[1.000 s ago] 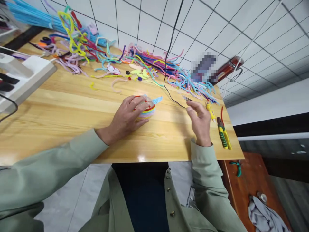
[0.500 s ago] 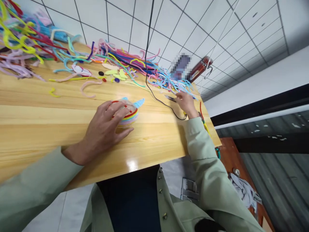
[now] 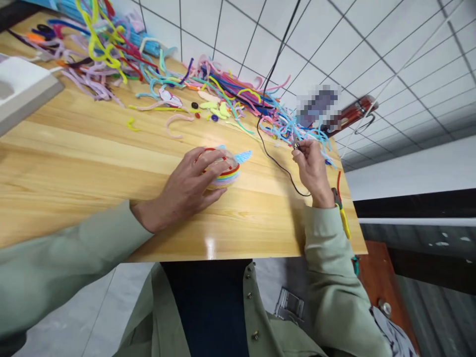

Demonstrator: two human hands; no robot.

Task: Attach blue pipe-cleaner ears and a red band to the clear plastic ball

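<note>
My left hand [image 3: 195,181] rests on the table with its fingers curled over a round pipe-cleaner piece [image 3: 228,177]. That piece has a red rim, rainbow-striped sides and a pointed blue part sticking out to the right. Its top is partly hidden under my fingers. Farther right, my right hand [image 3: 311,161] pinches a small pointed metal tool [image 3: 296,146] between thumb and fingers, raised just over the table. Most of the tool is covered or too small to make out its kind.
Pipe cleaners [image 3: 238,91] in many colours lie heaped along the wall. A black cord [image 3: 277,157] crosses the table between my hands. Pliers with yellow handles [image 3: 344,220] lie by the right edge. A white box-like object [image 3: 28,91] stands at left, and a red bottle [image 3: 351,116] at the back.
My right hand has picked the small pointed tool up off the table and drawn it back. My left hand stays on the round piece. The whole view has shifted left.
</note>
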